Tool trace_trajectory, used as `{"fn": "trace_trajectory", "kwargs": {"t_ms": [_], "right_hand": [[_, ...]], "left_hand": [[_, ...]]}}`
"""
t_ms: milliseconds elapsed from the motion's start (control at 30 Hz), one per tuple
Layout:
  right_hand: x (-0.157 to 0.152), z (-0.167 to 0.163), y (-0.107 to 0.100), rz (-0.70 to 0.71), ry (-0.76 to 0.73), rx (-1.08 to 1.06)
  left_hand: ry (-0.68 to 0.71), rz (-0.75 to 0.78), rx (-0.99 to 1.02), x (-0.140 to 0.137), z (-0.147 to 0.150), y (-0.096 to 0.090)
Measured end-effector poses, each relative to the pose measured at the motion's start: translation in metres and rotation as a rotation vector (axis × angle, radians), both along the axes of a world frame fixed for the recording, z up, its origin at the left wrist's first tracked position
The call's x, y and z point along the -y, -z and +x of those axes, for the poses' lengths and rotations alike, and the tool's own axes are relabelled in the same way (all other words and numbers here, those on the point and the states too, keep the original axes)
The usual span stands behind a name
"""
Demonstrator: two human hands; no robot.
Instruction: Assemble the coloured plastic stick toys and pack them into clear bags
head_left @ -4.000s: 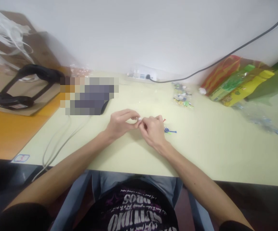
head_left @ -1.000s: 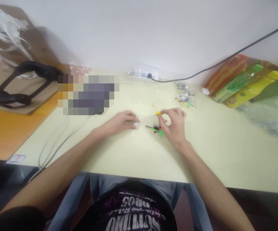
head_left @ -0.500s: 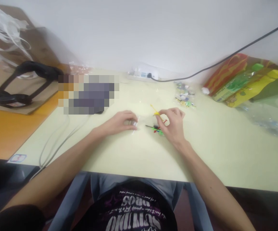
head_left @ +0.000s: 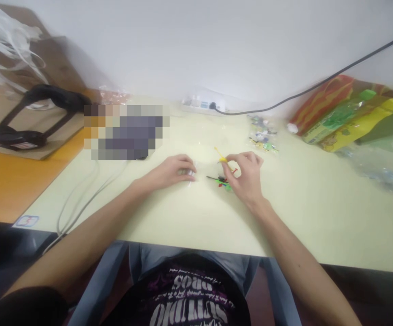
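My left hand rests on the table with its fingers curled round a small clear plastic bag, mostly hidden by the fingers. Between thumb and forefinger, my right hand pinches a thin yellow plastic piece, whose narrow end sticks out toward the wall. Just below the right fingertips lies a small pile of coloured plastic pieces, green, red and black. The right hand partly covers this pile, and its separate shapes are too small to make out.
Farther back lie more small coloured pieces. A power strip with a black cable stands by the wall. On the right are a green bottle, a yellow packet and clear wrappers. White cables cross the left side.
The whole view has shifted very slightly. Both hands keep nearly the same pose, the right one still pinching the yellow piece.
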State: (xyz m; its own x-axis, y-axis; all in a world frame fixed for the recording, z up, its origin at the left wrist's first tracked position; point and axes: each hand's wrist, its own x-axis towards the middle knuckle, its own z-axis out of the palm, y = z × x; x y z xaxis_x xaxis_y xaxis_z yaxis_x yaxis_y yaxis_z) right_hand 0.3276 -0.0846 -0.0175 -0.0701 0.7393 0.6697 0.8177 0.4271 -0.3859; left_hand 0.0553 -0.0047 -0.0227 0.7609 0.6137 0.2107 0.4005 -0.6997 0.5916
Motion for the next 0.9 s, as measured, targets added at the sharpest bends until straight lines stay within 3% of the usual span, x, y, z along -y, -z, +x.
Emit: {"fn": "trace_trajectory", "kwargs": {"t_ms": [600, 800, 900], "right_hand": [[0.005, -0.007, -0.005, -0.001, 0.014, -0.078], [0.010, -0.023, -0.008, 0.037, -0.019, -0.093], [0.013, -0.031, -0.009, -0.001, -0.093, -0.102]], "left_hand": [[-0.044, 0.020, 0.027, -0.004, -0.006, 0.002], [-0.101, 0.207, 0.143, 0.005, 0.001, -0.004], [-0.054, 0.316, 0.196, 0.017, 0.013, -0.008]]}}
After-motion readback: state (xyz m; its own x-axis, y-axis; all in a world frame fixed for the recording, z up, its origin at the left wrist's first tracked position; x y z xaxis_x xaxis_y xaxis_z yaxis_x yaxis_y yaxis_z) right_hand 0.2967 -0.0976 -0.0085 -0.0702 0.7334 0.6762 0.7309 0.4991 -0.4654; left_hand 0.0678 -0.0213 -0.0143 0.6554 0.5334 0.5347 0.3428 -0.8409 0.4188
